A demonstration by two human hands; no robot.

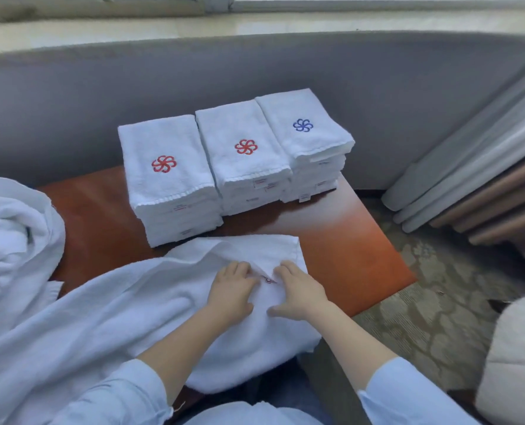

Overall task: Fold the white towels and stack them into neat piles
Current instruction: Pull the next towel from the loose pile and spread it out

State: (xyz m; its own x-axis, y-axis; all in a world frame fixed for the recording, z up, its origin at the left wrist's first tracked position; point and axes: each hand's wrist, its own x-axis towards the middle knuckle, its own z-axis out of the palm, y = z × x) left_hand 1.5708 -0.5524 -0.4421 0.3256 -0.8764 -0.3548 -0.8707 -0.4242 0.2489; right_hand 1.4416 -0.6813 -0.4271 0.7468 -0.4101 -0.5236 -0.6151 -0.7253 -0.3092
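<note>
A white terry towel point(126, 317) lies spread and rumpled over the near edge of the reddish-brown wooden counter point(362, 256), its near part hanging toward the person and its far right corner flat on the wood. Both hands rest on it palm-down, close together but not touching. The left hand point(232, 291) and the right hand point(298, 291) have their fingers loosely extended and their thumbs spread, and they press the cloth on either side of a small raised crease. A bit of red embroidered emblem point(268, 280) shows in the gap between their fingertips. Light-blue sleeves point(117, 394) cover both forearms up to about mid-arm. Just beyond the towel, three piles of folded white towels stand side by side and touching. The left pile point(175, 204) is topped by a red pinwheel emblem, as is the middle pile point(249, 179), while the right pile point(313, 154) carries a blue one. Small labels show along their near edges. At the left end of the counter sits a loose heap of unfolded white towels point(9, 225). Behind the counter runs a grey upholstered backrest point(71, 102), with a window ledge point(255, 24) above it. To the right hang pale and brown pleated curtains point(485, 185) over a patterned carpet point(439, 308), and a white padded object point(515, 363) fills the lower right corner.
</note>
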